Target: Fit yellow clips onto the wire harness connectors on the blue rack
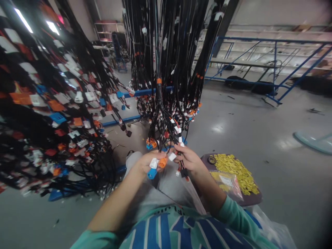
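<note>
A black wire harness (pixel 159 98) hangs down in front of me, its lower end fanning into branches with plugs. My left hand (pixel 149 162) is closed round some of the branches; a blue connector (pixel 151 173), a white connector (pixel 154 163) and an orange connector (pixel 162 162) stick out by its fingers. Closed on another bunch of branches, my right hand (pixel 188 158) has a white connector (pixel 172 157) at its fingertips and a black connector (pixel 184 173) below. White labels (pixel 180 135) wrap the wires just above it. Some fingertips are hidden behind the wires.
More harnesses (pixel 178 45) hang behind, and a dense mass of connectors (pixel 75 100) fills the left. Yellow parts (pixel 236 169) and a plastic bag (pixel 227 183) lie on a stool (pixel 255 200) at my right. A blue metal frame (pixel 275 69) stands farther back.
</note>
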`<state>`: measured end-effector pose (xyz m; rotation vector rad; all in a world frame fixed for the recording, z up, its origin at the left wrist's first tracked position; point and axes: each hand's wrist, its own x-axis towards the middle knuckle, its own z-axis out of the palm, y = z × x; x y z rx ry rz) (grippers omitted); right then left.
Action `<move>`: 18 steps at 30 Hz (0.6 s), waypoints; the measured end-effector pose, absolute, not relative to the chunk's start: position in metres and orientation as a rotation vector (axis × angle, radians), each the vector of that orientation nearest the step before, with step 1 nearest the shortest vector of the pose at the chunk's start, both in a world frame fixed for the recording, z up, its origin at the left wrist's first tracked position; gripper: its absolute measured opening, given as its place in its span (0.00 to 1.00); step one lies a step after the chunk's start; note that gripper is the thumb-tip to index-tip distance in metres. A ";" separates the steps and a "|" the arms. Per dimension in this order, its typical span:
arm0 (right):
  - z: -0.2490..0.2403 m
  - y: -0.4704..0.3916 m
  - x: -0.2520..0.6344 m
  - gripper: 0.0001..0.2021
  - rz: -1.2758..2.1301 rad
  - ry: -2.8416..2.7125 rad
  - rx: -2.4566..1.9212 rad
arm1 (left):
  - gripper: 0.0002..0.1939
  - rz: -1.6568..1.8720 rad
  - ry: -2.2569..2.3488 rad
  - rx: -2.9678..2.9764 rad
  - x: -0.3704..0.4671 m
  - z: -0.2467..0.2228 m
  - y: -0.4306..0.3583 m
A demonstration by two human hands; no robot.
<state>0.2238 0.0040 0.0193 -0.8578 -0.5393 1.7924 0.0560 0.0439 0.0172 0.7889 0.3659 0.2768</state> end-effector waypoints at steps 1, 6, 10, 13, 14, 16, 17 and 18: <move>0.019 0.004 0.224 0.20 1.746 -0.572 -0.883 | 0.13 0.293 0.345 0.765 0.056 0.019 0.043; 0.011 0.004 0.219 0.17 1.436 -0.821 -1.045 | 0.16 0.364 0.383 0.507 0.064 0.036 0.034; 0.005 0.005 0.213 0.14 1.214 -1.073 -1.116 | 0.24 0.433 0.481 0.327 0.073 0.054 0.028; 0.001 0.006 0.211 0.18 1.124 -1.225 -1.147 | 0.24 0.471 0.519 0.293 0.078 0.061 0.026; -0.002 0.006 0.211 0.19 1.116 -1.248 -1.150 | 0.24 0.494 0.534 0.290 0.079 0.062 0.026; -0.008 0.006 0.212 0.22 1.110 -1.278 -1.146 | 0.22 0.549 0.571 0.287 0.081 0.062 0.026; -0.012 0.006 0.213 0.24 1.090 -1.295 -1.154 | 0.22 0.570 0.589 0.285 0.081 0.061 0.026; -0.016 0.006 0.214 0.25 1.062 -1.299 -1.182 | 0.21 0.586 0.602 0.281 0.082 0.060 0.027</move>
